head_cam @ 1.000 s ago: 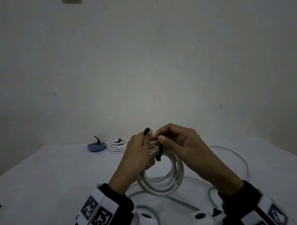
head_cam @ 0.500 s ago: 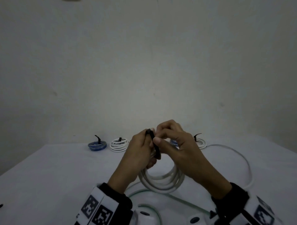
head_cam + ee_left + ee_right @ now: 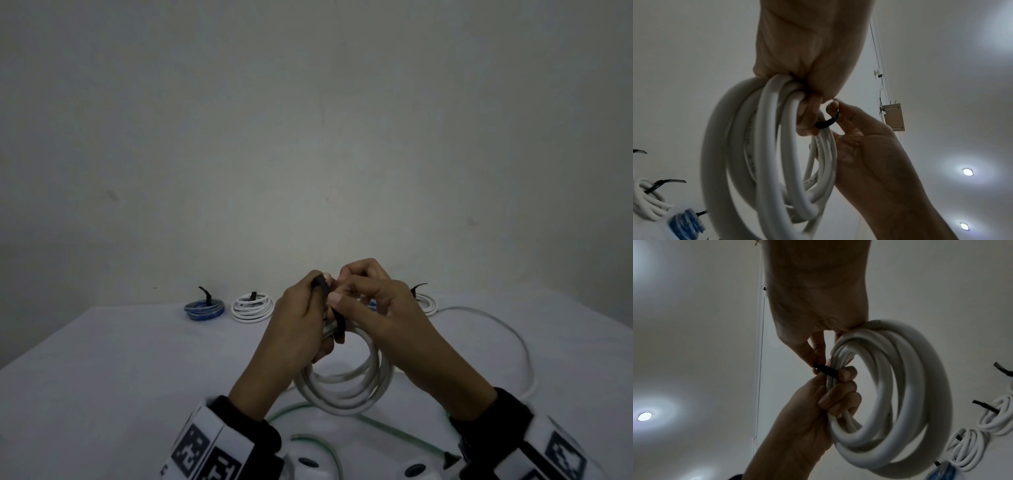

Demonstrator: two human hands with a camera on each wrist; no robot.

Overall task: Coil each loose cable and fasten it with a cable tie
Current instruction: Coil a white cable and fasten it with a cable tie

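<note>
Above the white-covered desk [image 3: 102,377], the left hand [image 3: 294,329] grips the thick white coiled cable [image 3: 346,394]; the right hand's [image 3: 380,308] fingers [image 3: 337,299] pinch the black cable tie [image 3: 339,323] wrapped round it.

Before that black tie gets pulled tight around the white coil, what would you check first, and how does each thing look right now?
1. Coil gathered: the left hand grips the loops of the white coil together. Ok.
2. Black tie wrapped around the bundle: ok.
3. Tie tip threaded through its head: hidden by the fingers. Cannot tell.
4. Right hand pinches the tie: ok.
5. Whole cable coiled: a loose white cable trails on the table; whether it belongs to this coil, cannot tell.
6. Finished coils, such as the blue coil, lie apart from the work: ok.
</note>
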